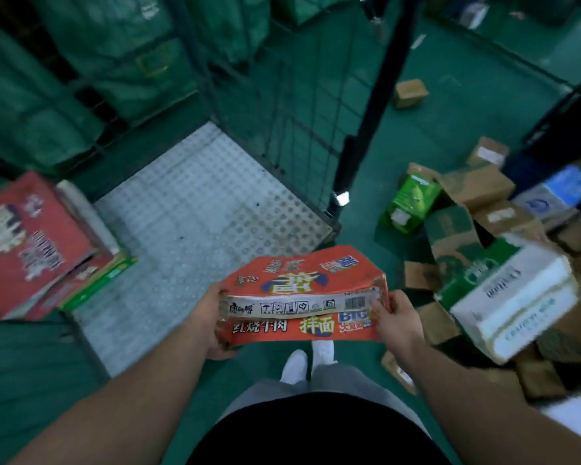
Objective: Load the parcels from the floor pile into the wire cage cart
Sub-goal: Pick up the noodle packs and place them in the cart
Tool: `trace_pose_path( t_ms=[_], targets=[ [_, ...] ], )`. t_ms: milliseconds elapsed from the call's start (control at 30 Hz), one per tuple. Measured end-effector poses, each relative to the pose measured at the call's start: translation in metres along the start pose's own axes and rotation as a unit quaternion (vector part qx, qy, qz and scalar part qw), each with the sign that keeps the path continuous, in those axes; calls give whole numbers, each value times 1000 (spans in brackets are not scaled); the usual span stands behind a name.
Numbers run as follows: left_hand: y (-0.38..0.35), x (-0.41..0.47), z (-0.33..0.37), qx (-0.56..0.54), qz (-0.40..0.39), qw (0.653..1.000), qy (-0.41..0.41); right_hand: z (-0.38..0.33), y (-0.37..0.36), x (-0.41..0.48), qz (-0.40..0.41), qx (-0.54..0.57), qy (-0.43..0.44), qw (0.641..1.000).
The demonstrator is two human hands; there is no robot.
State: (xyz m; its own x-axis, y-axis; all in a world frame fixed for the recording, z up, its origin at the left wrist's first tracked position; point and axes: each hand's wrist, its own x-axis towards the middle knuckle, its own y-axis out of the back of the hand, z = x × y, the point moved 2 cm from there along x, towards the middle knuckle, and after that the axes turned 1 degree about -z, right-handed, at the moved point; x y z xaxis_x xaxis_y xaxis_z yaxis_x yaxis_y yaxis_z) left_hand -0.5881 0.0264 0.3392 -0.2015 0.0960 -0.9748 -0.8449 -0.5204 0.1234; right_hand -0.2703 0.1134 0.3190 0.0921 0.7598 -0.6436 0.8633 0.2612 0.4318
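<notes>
Above cart floor (195,209): L hand (212,327) + R hand (398,322) fingers curled on orange noodle box (302,283) ends.

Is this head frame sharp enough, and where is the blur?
Head view: the orange noodle carton in the left hand and right hand reads fairly sharp; the white box at right and the red cartons at left are motion-smeared; light is dim, green-tinted.
</notes>
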Motion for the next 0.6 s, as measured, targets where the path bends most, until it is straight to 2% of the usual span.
trace_pose_path(
  t_ms=[100,200,300,400,600],
  targets=[
    [18,-2,-3,-105,-7,993,-56,-43,-14,24,-75,1,-2,997],
    [32,-11,-4,-189,27,979,-76,-86,-34,51,-156,7,-16,988],
    [54,-6,-5,-273,79,954,-100,-139,-74,57,-260,29,10,965],
    [79,-15,-3,-363,109,915,-135,-172,-114,64,-337,60,-44,938],
    [145,-18,-10,-468,119,858,-176,-220,-194,47,-406,-96,-58,907]
  ],
)
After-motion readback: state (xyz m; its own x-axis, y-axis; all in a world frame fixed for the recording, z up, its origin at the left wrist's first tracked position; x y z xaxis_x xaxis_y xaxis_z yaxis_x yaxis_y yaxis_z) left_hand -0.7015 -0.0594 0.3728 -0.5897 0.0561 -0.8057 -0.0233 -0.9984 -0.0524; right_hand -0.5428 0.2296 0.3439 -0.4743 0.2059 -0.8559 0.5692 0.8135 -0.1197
